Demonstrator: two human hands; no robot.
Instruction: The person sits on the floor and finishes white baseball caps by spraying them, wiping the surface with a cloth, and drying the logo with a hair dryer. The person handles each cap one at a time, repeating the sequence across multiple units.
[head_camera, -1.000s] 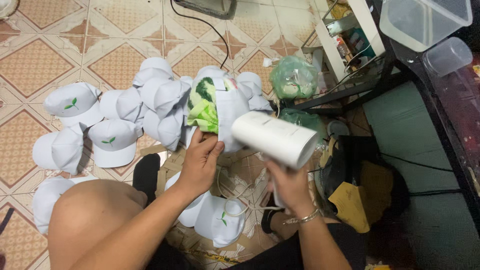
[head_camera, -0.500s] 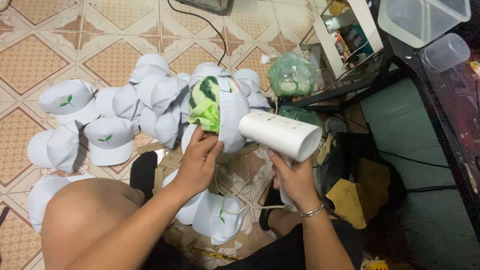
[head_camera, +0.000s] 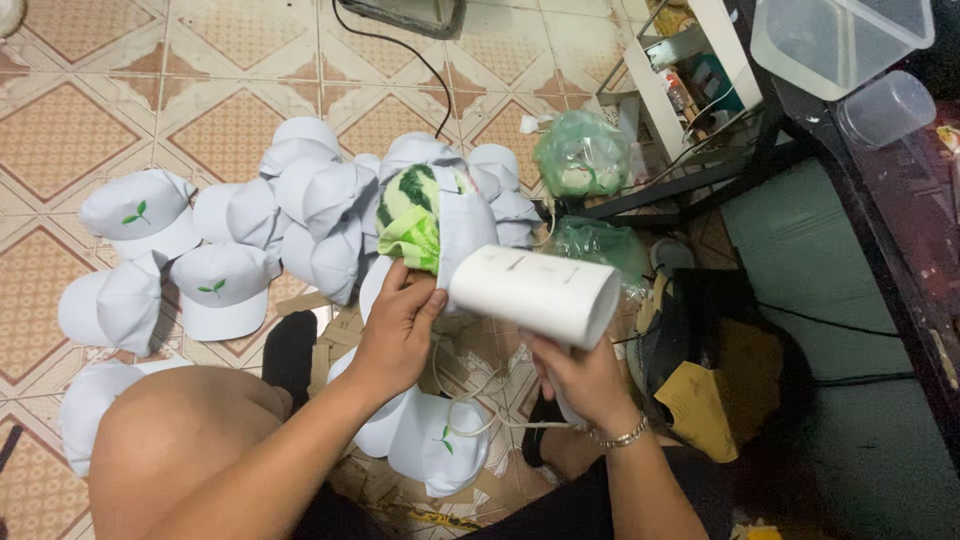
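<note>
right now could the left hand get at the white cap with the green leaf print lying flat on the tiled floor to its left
Probably yes, but not freely: the left hand is gripping the white cap stuffed with green cloth. The white leaf-print cap lies uncovered on the tiled floor nearby, nothing between.

The tiled floor (head_camera: 120, 60), patterned in tan and cream, carries a heap of white caps (head_camera: 300, 200) (some with a small green leaf mark). Left of that heap lie more caps (head_camera: 175, 260) in a looser spread, and nearer the person than the heap sits flattened cardboard (head_camera: 470, 370) with two further caps (head_camera: 425, 440) on it. Right of the heap rest two green plastic bags (head_camera: 585, 160), and beyond it a black cable (head_camera: 400, 50) runs toward what may be an appliance.
</note>
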